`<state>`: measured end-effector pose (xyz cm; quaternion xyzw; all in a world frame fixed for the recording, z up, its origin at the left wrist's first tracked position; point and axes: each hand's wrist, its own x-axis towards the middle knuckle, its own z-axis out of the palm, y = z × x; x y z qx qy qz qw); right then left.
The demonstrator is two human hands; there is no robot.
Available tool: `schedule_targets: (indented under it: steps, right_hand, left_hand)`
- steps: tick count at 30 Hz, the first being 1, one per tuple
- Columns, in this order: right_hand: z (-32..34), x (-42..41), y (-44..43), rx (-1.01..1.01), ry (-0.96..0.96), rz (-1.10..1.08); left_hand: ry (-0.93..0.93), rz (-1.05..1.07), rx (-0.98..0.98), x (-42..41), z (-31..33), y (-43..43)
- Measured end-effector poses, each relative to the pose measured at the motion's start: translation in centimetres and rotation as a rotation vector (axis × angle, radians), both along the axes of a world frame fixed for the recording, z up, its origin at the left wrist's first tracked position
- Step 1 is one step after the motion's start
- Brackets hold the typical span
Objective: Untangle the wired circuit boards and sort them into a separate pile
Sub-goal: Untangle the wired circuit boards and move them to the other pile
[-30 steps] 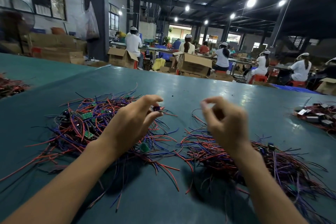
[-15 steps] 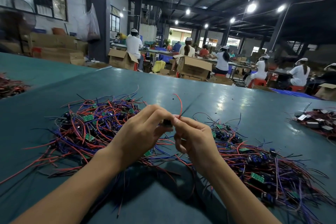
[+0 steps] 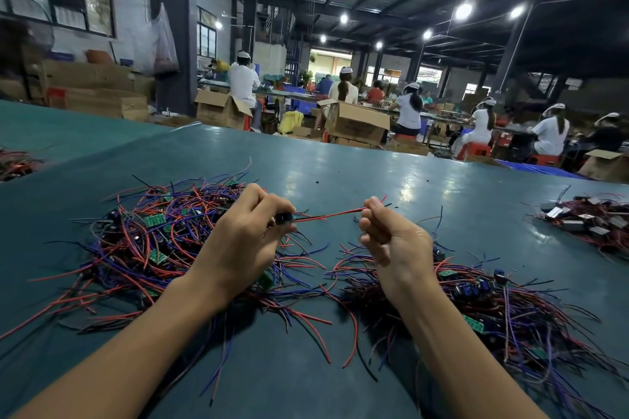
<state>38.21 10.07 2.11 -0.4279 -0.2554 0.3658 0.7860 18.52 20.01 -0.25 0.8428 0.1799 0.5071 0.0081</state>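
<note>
Tangled heap of red, blue and black wires with small green circuit boards (image 3: 153,241) lies left on the teal matte surface (image 3: 357,167). Left hand (image 3: 245,245) above it — grip closed, pinching one small dark wired board (image 3: 284,217). Its thin red lead wire (image 3: 326,215) runs taut to right hand (image 3: 394,245), grip pinched on it — likely pulling it straight, clear of tangles. Second wired-board heap (image 3: 503,303) lies under the right forearm

- I see the left hand (image 3: 245,241) pinching a small dark part (image 3: 284,217) above the middle of the table (image 3: 340,160).
- A red wire (image 3: 326,215) runs from that part to the right hand (image 3: 394,241), which pinches it near its tip.
- One tangle of wired boards (image 3: 149,241) lies under the left hand; a second pile (image 3: 493,303) spreads toward the near right corner.
- A smaller heap (image 3: 589,224) sits by the right edge.
</note>
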Motion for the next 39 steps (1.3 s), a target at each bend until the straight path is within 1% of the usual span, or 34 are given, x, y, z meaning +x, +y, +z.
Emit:
schedule_targets:
  steps: [5, 7, 8, 9, 10, 12, 13, 14, 16, 19, 21, 23, 26, 28, 31, 33, 36, 39]
  right_hand:
    - [-0.4, -0.1, 0.1, 0.047, 0.039, 0.044]
    - [-0.3, 0.0, 0.1, 0.092, 0.057, 0.095]
    - [-0.3, 0.1, 0.0, 0.109, 0.065, 0.117]
    - [-0.2, 0.2, 0.0, 0.117, 0.067, 0.134]
    - [-0.2, 0.2, 0.0, 0.114, 0.064, 0.145]
    - [-0.4, 0.1, 0.2, 0.091, 0.046, 0.160]
    - [-0.5, -0.1, 0.3, 0.074, 0.022, 0.170]
    - [-0.6, -0.4, 0.4, 0.053, -0.018, 0.184]
    - [-1.0, -1.2, 0.6, 0.016, -0.127, 0.229]
    - [-1.6, -2.7, 0.5, -0.007, -0.313, 0.325]
    - [-1.8, -3.5, 0.5, 0.012, -0.424, 0.354]
    - [-1.8, -3.9, 0.4, 0.025, -0.489, 0.316]
    - [-1.7, -3.7, 0.3, 0.023, -0.531, 0.222]
    - [-1.6, -3.8, 0.2, 0.034, -0.562, 0.202]
    - [-1.6, -4.6, 0.2, 0.039, -0.687, 0.241]
    - [-1.9, -5.1, 0.4, 0.022, -0.741, 0.260]
    - [-2.2, -5.6, 0.6, 0.003, -0.686, 0.309]
    - [-2.3, -5.8, 0.6, -0.025, -0.626, 0.368]
  left_hand:
    - [0.019, 0.025, 0.042, -0.1, -0.1, 0.1]
    - [-0.032, 0.039, 0.020, -0.1, 0.0, 0.2]
    - [-0.098, 0.034, -0.037, 0.0, 0.1, 0.1]
    - [-0.198, -0.012, -0.160, 0.1, 0.3, -0.1]
    - [-0.323, -0.109, -0.364, 0.3, 0.8, -0.2]
    - [-0.590, -0.442, -0.867, 0.5, 2.1, -0.6]
    - [-0.703, -0.599, -1.062, 0.6, 2.6, -0.6]
    - [-0.774, -0.710, -1.200, 0.6, 2.9, -0.6]
    - [-0.800, -0.857, -1.395, 0.7, 3.2, -0.9]
    - [-0.742, -0.984, -1.570, 1.2, 2.8, -1.8]
    - [-0.739, -1.026, -1.609, 1.7, 2.5, -2.1]
    - [-0.735, -1.032, -1.580, 1.8, 2.3, -2.0]
    - [-0.691, -0.957, -1.469, 1.5, 2.1, -1.3]
    - [-0.682, -0.904, -1.447, 1.4, 1.8, -0.9]
    - [-0.702, -0.917, -1.525, 1.9, 1.3, -1.0]
    - [-0.650, -0.923, -1.582, 2.2, 0.9, -1.3]
    - [-0.603, -0.924, -1.619, 2.2, 0.7, -1.2]
    - [-0.661, -0.779, -1.546, 2.2, 0.8, -0.9]
